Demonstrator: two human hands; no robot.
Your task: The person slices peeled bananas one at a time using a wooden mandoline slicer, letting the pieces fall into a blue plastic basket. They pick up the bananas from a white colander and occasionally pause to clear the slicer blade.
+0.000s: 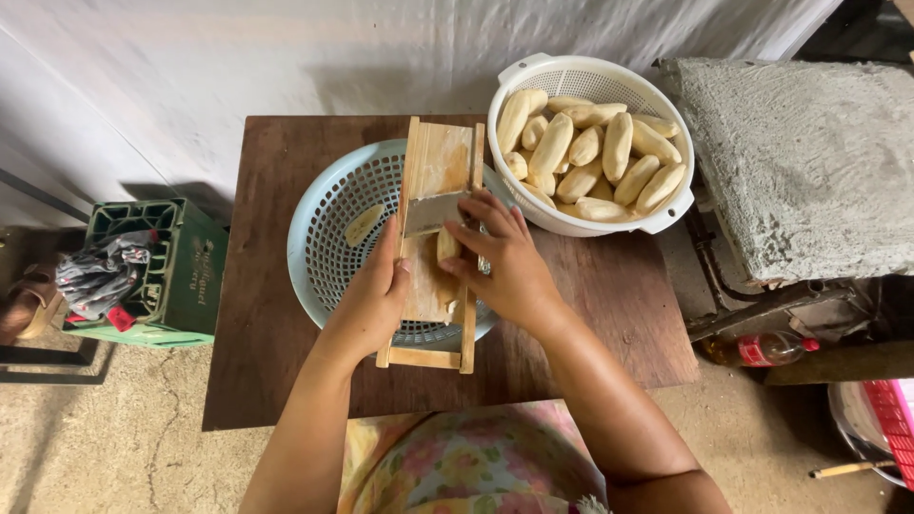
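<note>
From the head camera I look straight down on a dark wooden table (pixel 276 314). My view of the pale blue plastic colander (pixel 328 228) is partly blocked: the wooden slicer board (pixel 440 162) lies across its rim, and both hands cover its near side. I can make out 1 thin pale slice (pixel 363 226) lying on the perforated wall inside; the rest of the bowl's floor is hidden.

The left hand (pixel 369 305) wraps the slicer's left rail, fingers curled closed around the wood, thumb on top. The right hand (pixel 503 265) presses a peeled banana piece (pixel 447 245) flat onto the board just below the metal blade (pixel 433 213); its fingers are bent down over the piece, pinching it, so I see only a short pale stub. I cannot tell how long that piece is.

The board is unfinished light timber with 2 raised side rails and a crossbar at the near end. Up right, touching the table's far corner, a white slotted colander (pixel 666 221) is heaped with smooth, cream-coloured peeled bananas (pixel 552 145).

At the left a green plastic crate (pixel 190 276) holds a crumpled grey cloth (pixel 100 271). At the right stands a rough concrete slab (pixel 809 152), and below it a bottle (pixel 762 349) lies half in shadow. A floral garment (pixel 476 457) is cut off by the bottom edge.
</note>
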